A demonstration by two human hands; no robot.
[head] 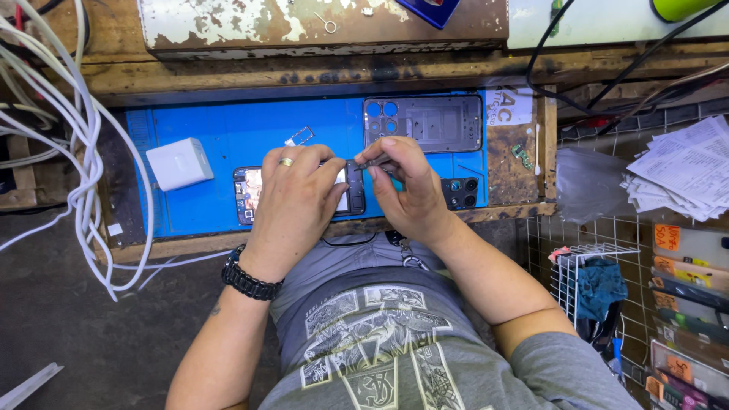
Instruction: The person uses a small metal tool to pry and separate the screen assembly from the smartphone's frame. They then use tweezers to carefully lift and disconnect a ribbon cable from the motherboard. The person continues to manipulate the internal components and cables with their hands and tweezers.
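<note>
An opened phone [250,191] lies flat on a blue work mat [220,129], its inner parts showing. My left hand [296,199], with a gold ring and a black wrist band, rests on top of the phone and pins it down. My right hand [406,186] grips metal tweezers [370,162], whose tips point at the phone's right end. Behind my hands lies a grey phone frame [425,121] with camera holes. A small black camera part [460,192] lies by my right hand.
A white charger block [180,162] sits on the mat's left. White cables [64,129] hang at the left. A rusty metal shelf [304,26] runs along the back. A stack of papers [680,167] and a wire rack [588,266] stand at the right.
</note>
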